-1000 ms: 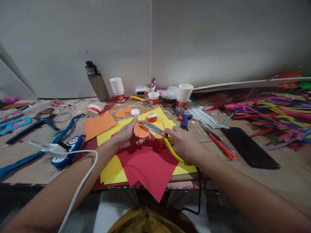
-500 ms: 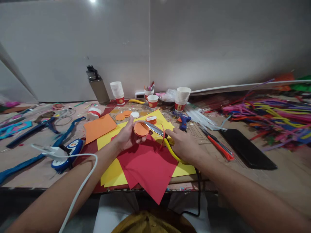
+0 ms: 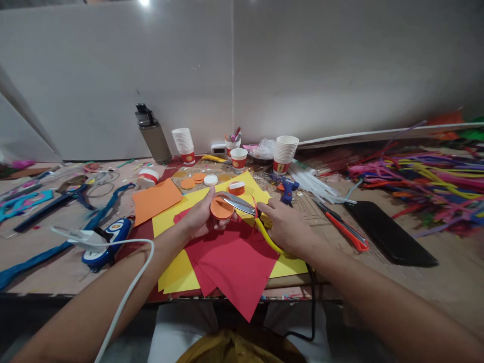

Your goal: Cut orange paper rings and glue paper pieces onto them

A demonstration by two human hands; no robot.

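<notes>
Left fingers (image 3: 209, 197): clamped on orange disc (image 3: 221, 208), frame centre
Right fingers (image 3: 265, 207): closed around scissors (image 3: 242, 203)
Scissors: slanting up-left, tips over disc

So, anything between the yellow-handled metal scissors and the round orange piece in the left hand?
Nothing visible: the scissors overlap the edge of the piece; a thin red strip crosses them nearer the right hand.

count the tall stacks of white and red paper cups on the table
2. One tall stack of white-and-red paper cups stands just right of the brown, black-topped bottle; the other tall white-and-red stack stands behind the blue glue gun. No third shows.
</notes>
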